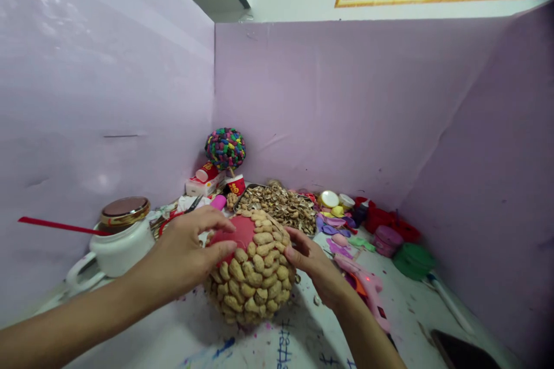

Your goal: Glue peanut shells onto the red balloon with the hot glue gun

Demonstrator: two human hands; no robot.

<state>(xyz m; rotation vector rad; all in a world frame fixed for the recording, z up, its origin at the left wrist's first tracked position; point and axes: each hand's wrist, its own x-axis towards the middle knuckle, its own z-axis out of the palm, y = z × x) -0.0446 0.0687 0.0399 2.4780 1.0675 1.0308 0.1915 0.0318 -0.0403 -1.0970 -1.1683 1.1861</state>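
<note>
We see a round ball standing on the white, paint-marked table, most of its surface covered in pale peanut shells stuck side by side, with a bare red patch left at its upper left. The left hand lies over that red patch, fingers loosely spread and curved against the ball, thumb low on its side. The right hand touches the ball's right flank, fingers close together and pressing at the shells near the top.

Lilac boards wall the table in on the left, back and right, so open room lies mainly in front of the ball, towards us. Just behind it sits a tray of peanut shells; to the left, a white jar with a gold lid; to the right, near the wrist, a pink glue gun. At the back stands a ball of coloured pieces on a stick in a red cup.

The cup carries a gold mark we cannot read; blue scribbles on the table are illegible too
</note>
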